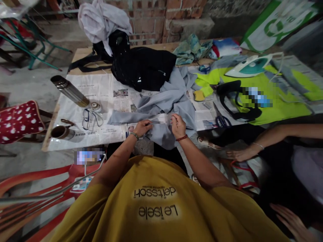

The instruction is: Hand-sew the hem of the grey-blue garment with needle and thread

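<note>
Brick wall (161, 13) backs a low table (80, 53) spread with newspaper (101, 90). We see grey cloth (166, 101) lying across the middle of the paper, its near edge hanging off the table toward us. Our left hand (142, 127) pinches that near edge, fingers closed on a fold, and our right hand (178, 125) pinches the same edge just to the right, the cloth stretched between them. Left of the cloth lie glasses (92, 118), a steel flask (69, 90) on its side and a cup (60, 132) at the near left corner. Beyond the cloth sits a black bag (143, 67) with a white cloth (101, 20) heaped behind it. To the right, scissors (219, 117) lie near the table edge, and an iron (252, 65) rests on yellow-green fabric (277, 104) farther off. Another person's hand (239, 154) reaches in low from the right, fingers spread.
</note>
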`<move>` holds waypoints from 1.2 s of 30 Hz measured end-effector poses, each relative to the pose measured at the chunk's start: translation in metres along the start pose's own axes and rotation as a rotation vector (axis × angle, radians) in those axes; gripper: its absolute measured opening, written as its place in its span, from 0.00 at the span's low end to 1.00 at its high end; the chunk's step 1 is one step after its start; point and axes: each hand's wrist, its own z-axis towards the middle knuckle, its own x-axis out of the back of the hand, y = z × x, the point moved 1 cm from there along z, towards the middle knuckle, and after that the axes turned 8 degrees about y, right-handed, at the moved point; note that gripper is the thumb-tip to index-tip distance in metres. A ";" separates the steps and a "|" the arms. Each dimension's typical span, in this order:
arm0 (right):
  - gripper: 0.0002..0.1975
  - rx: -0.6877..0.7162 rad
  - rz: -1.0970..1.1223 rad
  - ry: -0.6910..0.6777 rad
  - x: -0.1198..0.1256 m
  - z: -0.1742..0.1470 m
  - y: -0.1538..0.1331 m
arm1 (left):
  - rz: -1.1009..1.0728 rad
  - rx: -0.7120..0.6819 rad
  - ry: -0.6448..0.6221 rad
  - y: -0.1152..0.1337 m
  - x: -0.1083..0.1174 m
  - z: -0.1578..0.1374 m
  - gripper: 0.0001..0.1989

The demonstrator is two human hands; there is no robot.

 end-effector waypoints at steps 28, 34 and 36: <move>0.17 0.139 -0.455 -0.584 -0.014 -0.048 -0.031 | 0.058 -0.082 0.015 0.005 0.001 -0.004 0.12; 0.18 0.084 -0.539 -0.581 -0.016 -0.047 -0.040 | 0.059 -0.090 -0.011 0.006 0.000 -0.005 0.12; 0.19 0.068 -0.556 -0.584 -0.016 -0.048 -0.043 | 0.076 -0.105 -0.013 0.005 -0.002 -0.005 0.11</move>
